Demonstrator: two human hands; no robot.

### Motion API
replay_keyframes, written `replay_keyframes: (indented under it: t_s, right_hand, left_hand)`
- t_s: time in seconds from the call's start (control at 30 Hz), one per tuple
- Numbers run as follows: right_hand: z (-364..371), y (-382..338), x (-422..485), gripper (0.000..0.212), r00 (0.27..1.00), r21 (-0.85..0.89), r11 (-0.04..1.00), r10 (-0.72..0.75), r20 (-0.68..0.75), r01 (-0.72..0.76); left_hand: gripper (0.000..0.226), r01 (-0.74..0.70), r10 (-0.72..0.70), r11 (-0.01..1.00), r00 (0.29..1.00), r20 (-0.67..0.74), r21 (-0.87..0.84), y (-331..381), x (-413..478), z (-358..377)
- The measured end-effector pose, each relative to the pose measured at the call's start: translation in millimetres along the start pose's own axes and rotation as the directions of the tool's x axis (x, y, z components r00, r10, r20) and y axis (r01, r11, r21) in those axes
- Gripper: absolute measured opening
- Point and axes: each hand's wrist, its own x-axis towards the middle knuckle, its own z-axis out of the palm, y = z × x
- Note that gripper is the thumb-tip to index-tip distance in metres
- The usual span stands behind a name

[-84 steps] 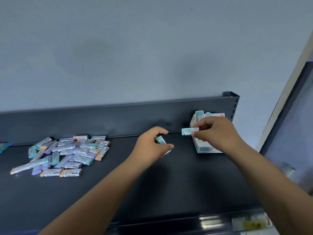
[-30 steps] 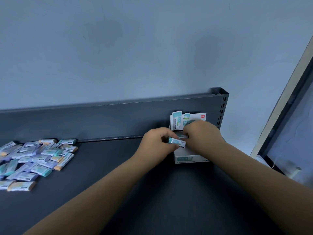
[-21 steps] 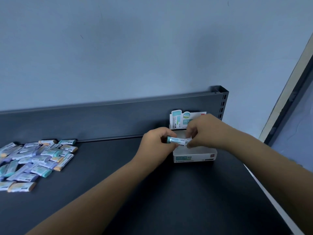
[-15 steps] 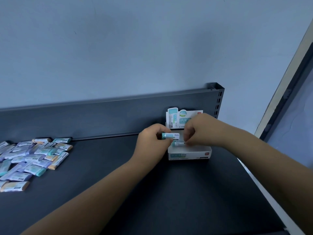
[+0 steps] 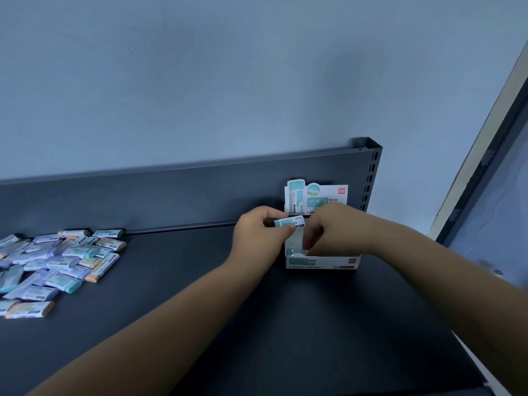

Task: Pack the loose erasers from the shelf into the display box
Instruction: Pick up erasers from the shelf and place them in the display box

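The dark grey metal shelf (image 5: 200, 324) has a flat deck and an upright back panel (image 5: 143, 201), which ends in a slotted post (image 5: 371, 178) just to the right of the display box (image 5: 323, 261). The display box is white card with teal print and a small red logo at its front right corner; it stands on the deck near the right end, with its raised header card against the back panel. Well to the left of the box lies a loose heap of wrapped erasers (image 5: 57, 264) in teal, lavender and orange, many overlapping and some cut off by the frame's left edge.
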Motion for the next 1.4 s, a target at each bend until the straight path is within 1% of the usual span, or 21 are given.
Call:
replay_keyframes:
  t_s: [0.03,0.13,0.2,0.27,0.33,0.37,0.4,0.43,0.47,0.53,0.57,0.63,0.73,0.87,1.0,1.1,1.17,1.23,1.33,1.4]
  right_hand:
    - [-1,-1,-1,0.004,1.000,0.030,1.000,0.000,0.003,0.000]
    - [-4,-1,-6,0.016,1.000,0.178,0.984,0.001,0.018,-0.004]
    - [-5,-1,-10,0.019,1.000,0.233,0.972,0.006,0.001,-0.006]
    - [-6,1,-13,0.019,0.995,0.228,0.974,0.020,-0.098,0.002]
    - [-5,3,-15,0.018,0.960,0.213,0.976,0.025,-0.280,0.036]
    - [-6,5,-16,0.014,0.928,0.236,0.970,0.033,-0.372,0.060]
    - [-7,6,-17,0.008,0.901,0.287,0.954,0.048,-0.432,0.086]
    - [-7,7,-18,0.004,0.892,0.333,0.938,0.070,-0.446,0.093]
    - [-7,7,-19,0.016,0.904,0.343,0.937,0.084,-0.420,0.072]
    - [-4,8,-20,0.033,0.950,0.250,0.968,0.062,-0.307,0.017]
    - [-3,7,-21,0.033,0.966,0.198,0.980,0.047,-0.256,0.005]
    - [0,5,-23,0.023,0.984,0.163,0.987,0.035,-0.177,-0.006]
    - [4,4,-23,0.014,0.989,0.110,0.994,0.017,-0.147,-0.001]
    - [0,3,-23,0.009,0.993,0.175,0.984,0.054,-0.101,-0.035]
    - [-3,5,-20,0.004,0.994,0.157,0.987,0.054,-0.091,-0.039]
    - [-5,8,-20,0.004,0.994,0.247,0.969,0.058,-0.097,-0.032]
    - [-7,8,-22,0.007,0.995,0.304,0.952,0.057,-0.084,-0.029]
    - [-8,6,-24,0.009,0.998,0.310,0.950,0.054,-0.042,-0.038]
    - [-8,3,-24,0.011,0.999,0.223,0.974,0.051,0.003,-0.051]
    - [-7,1,-23,0.010,0.998,0.181,0.982,0.055,0.024,-0.059]
  left_hand:
    - [0.014,0.008,-0.008,1.000,1.000,0.002,-0.010,1,0,0]
    - [0.013,0.002,-0.002,1.000,1.000,0.000,-0.006,2,-1,0]
    - [0.013,-0.005,0.005,1.000,1.000,0.008,-0.002,2,-2,0]
    - [0.012,-0.012,0.012,1.000,1.000,0.022,0.003,3,-2,-1]
    - [0.010,-0.049,0.048,0.998,0.997,0.058,0.026,4,-3,-3]
    - [0.009,-0.081,0.077,0.996,0.994,0.083,0.046,4,-4,-3]
    - [0.009,-0.117,0.109,0.990,0.988,0.107,0.073,4,-5,-3]
    - [0.010,-0.151,0.138,0.983,0.983,0.125,0.105,4,-6,-3]
    - [0.011,-0.180,0.160,0.974,0.977,0.142,0.141,4,-8,-3]
    - [0.014,-0.224,0.180,0.946,0.964,0.194,0.235,3,-9,-2]
    - [0.014,-0.238,0.179,0.928,0.960,0.217,0.288,2,-10,-2]
    - [0.014,-0.254,0.175,0.897,0.956,0.235,0.363,1,-10,-1]
    - [0.009,-0.290,0.187,0.851,0.946,0.264,0.437,5,-8,-2]
    - [0.011,-0.327,0.173,0.807,0.927,0.333,0.492,5,-4,-5]
    - [0.016,-0.345,0.177,0.804,0.917,0.359,0.484,5,-5,-7]
    - [0.014,-0.364,0.198,0.804,0.910,0.365,0.470,6,-6,-10]
    - [0.013,-0.399,0.220,0.783,0.895,0.387,0.477,5,-7,-13]
    - [0.022,-0.443,0.215,0.745,0.867,0.449,0.498,6,-8,-16]
    - [0.042,-0.517,0.147,0.649,0.804,0.576,0.558,7,-11,-21]
    - [0.043,-0.574,0.174,0.573,0.783,0.597,0.585,5,-12,-22]
